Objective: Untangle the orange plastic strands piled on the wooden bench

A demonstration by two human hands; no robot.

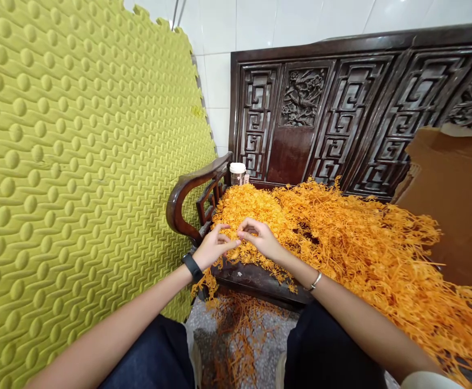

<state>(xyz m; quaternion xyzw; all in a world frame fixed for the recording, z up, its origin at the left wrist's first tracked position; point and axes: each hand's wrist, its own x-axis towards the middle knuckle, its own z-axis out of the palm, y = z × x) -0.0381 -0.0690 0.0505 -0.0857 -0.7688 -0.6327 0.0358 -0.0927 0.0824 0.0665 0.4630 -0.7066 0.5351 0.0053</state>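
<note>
My left hand (213,247), with a black band on the wrist, hovers over the front of the pile of small orange plastic flower pieces (252,202). Its thumb and fingers are apart, and nothing shows between them. Close beside it, my right hand (259,237) is closed in a pinch, its fingertips almost meeting the left thumb. Whatever the pinch holds is too small or too hidden to make out. To the right spreads a larger heap of orange branched sprigs (365,237) with thin stems.
Both heaps lie on a dark carved wooden bench (256,278) with a curved armrest (177,202). A lidded cup (238,173) stands in its back corner. Yellow-green foam mat (90,151) rises at left; brown cardboard (458,200) leans at right. Orange stems (244,346) litter the floor.
</note>
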